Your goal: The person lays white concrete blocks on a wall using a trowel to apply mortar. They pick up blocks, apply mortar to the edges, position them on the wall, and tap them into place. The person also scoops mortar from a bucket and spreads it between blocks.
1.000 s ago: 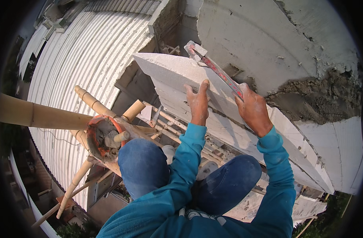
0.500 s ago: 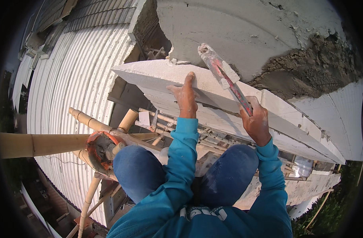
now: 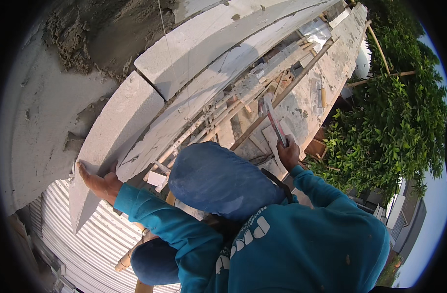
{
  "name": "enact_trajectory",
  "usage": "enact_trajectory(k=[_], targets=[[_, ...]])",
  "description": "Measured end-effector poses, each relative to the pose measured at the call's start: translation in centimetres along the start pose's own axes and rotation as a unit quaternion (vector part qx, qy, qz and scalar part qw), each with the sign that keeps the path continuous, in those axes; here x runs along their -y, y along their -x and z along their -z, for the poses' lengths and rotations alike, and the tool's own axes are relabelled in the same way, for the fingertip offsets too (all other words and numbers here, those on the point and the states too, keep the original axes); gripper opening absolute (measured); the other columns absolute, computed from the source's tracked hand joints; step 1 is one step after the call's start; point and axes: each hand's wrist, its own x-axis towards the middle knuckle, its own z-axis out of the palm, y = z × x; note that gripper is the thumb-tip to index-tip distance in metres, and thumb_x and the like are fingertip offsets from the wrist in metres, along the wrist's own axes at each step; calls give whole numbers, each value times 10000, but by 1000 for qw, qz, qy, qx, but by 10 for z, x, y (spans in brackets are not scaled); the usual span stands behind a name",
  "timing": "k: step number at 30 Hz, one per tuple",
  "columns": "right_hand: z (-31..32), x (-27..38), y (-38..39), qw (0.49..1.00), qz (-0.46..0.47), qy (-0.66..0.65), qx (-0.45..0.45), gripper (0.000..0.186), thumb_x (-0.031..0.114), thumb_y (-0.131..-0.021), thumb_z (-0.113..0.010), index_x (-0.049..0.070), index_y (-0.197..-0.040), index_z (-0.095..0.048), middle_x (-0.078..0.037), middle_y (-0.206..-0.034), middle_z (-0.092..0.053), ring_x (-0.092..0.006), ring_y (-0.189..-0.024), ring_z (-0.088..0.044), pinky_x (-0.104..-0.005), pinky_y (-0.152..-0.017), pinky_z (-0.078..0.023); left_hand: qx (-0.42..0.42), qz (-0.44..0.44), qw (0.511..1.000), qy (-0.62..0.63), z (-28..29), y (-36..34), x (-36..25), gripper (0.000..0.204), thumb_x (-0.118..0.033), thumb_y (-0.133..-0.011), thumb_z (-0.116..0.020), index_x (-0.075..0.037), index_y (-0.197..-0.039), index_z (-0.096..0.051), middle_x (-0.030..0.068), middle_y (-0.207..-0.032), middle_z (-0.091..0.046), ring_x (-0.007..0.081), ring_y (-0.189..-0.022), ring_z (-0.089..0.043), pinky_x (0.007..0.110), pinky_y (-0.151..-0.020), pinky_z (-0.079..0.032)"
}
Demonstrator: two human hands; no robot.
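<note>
Corrugated white roofing [image 3: 99,249] is seen at the lower left, and leafy branches [image 3: 384,122] are spread along the right. At the upper left, a grey wall [image 3: 38,127] is patched with rough mortar [image 3: 113,41]. Beside that wall, a pale block [image 3: 118,117] is set end to end with a longer block [image 3: 179,53], parted from it by a narrow dark gap. Its nearer end is touched by the left hand [image 3: 100,184], whose visible fingers are spread apart; some are hidden. By the curled fingers of the right hand [image 3: 289,152], a red-streaked hand tool [image 3: 276,126] is gripped, well apart from the pale block. White lettering [image 3: 252,232], in large rounded characters with smaller print alongside, is carried on the teal sweatshirt [image 3: 311,239].
</note>
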Motion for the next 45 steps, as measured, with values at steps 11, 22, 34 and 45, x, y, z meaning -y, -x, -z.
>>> enact_trajectory(k=[11, 22, 34, 45], targets=[[-55, -106, -72, 952, -259, 110, -119, 518, 409, -865, -679, -16, -1118, -523, -265, -1119, -640, -418, -1067, -638, -509, -916, -501, 15, -5, 1000, 6, 8, -1, -1, 792, -416, -826, -747, -16, -1433, -432, 257, -1494, -318, 479, -1415, -265, 750, -1047, -306], [-48, 137, -93, 933, 307, -180, -51, 229, 74, -984, -563, -16, -1192, -599, -118, -1066, -639, -211, -959, -635, -354, -811, -515, -52, 17, 995, 78, 8, -18, 23, 717, -487, -835, -722, -37, -1361, -535, 171, -1316, -539, 379, -1213, -512, 645, -942, -395], [-52, 481, 32, 578, 794, 100, 158, 1093, 279, -598, -933, 90, -1505, -352, -167, -1434, -447, -351, -1335, -412, -470, -1121, -345, -114, 4, 991, 71, 3, -10, 34, 1305, -466, -774, -785, 205, -1460, 99, 436, -1538, 33, 504, -1483, 39, 472, -1228, -32], [-80, 488, 52, 582, 782, 142, 172, 1014, 235, -647, -879, 61, -1489, -341, -174, -1320, -523, -348, -1241, -501, -486, -968, -417, -118, -13, 988, 101, 9, -2, 36, 1309, -380, -764, -819, 208, -1450, 129, 389, -1492, -167, 444, -1407, -214, 423, -1180, -209]])
